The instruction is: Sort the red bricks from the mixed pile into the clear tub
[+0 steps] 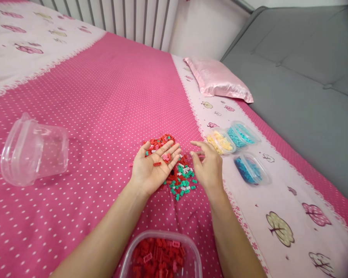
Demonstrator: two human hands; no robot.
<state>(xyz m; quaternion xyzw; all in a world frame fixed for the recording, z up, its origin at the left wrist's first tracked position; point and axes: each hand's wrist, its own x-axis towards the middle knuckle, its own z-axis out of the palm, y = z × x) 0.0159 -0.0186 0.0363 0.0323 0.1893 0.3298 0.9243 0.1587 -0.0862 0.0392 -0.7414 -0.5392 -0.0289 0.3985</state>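
Observation:
My left hand (150, 170) is palm up with its fingers stretched out, and holds a few small red and pink toy bricks (166, 157) on the palm. Just right of it, my right hand (207, 166) has thumb and forefinger apart, with nothing visible between them; its other fingers are partly hidden. Beneath and behind the hands lies a pile of small bricks (185, 173), mostly red and green with some white ones. Nearest me stands a clear plastic tub (197, 253) with many red bricks and a few pink ones inside.
To the right are small clear containers of yellow bricks (220, 141), turquoise bricks (240, 135) and blue bricks (249, 170). A clear plastic tub (53, 150) lies on its side at left. The pink dotted bedsheet (118, 85) spreads beneath everything; a pink pillow (217, 79) rests farther back.

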